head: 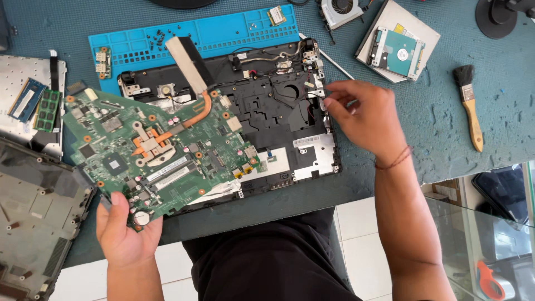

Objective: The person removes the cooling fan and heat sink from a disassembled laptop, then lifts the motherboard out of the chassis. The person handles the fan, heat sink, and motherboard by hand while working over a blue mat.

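Head view: the large green laptop motherboard with copper heat pipes [161, 153] lies tilted over the left half of the black plastic laptop base shell [290, 122], its near-left corner raised off the desk. The left hand [123, 228] grips that near-left corner, thumb on the top face beside a round silver coin cell and fingers curled underneath. A flat silver heat-sink fin block [186, 64] extends from the board's copper pipe toward the far edge of the shell.

The right hand [362, 117] rests at the right edge of the shell, thumb and forefinger pinched together on a small silver metal bracket [319, 96]; the remaining fingers are loosely curled. A thin red cord bracelet circles the wrist.

The shell sits on a blue silicone repair mat with screw compartments [167, 36], which lies on a teal textured desk surface [434, 122]. To the far right lie a wooden-handled brush with black bristles [470, 106] and a teal-topped hard drive in a silver caddy [397, 53]. A small grey cooling fan [340, 11] sits at the far edge. To the left, two green memory modules [36, 106] rest on a silver panel, with a dark grey laptop bottom cover [36, 217] just in front of them.
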